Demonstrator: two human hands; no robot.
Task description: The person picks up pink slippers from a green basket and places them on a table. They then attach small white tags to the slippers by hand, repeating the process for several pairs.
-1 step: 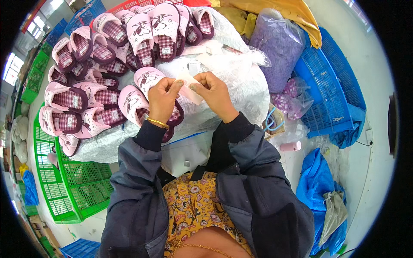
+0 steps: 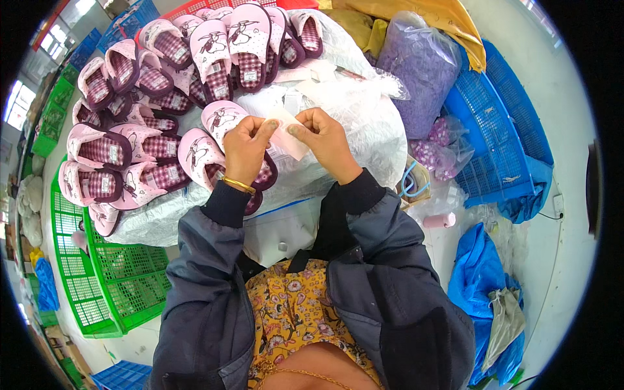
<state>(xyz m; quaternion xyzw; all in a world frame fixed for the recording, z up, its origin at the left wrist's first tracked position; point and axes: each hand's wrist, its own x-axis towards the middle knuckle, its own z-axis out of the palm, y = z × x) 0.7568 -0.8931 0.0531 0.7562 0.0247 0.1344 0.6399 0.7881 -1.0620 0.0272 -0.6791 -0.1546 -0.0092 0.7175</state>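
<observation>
A small pale slip of paper [image 2: 288,134] is pinched between my two hands, above the wrapped tabletop. My left hand [image 2: 247,149] grips its left edge between thumb and fingertips. At the opposite edge, my right hand [image 2: 325,143] pinches it the same way. Just left of and below my left hand lies a pair of pink slippers [image 2: 203,156] with dark plum trim and a printed animal figure, partly covered by that hand. Many matching slippers [image 2: 249,40] with checked insoles are piled across the table's left and far side.
Clear plastic sheeting [image 2: 364,149] covers the table. Green crates [image 2: 130,279] stand at the lower left, blue crates [image 2: 484,123] at the right. A bag of purple material [image 2: 419,71] sits at the far right edge. A blue plastic bag [image 2: 478,279] lies on the floor.
</observation>
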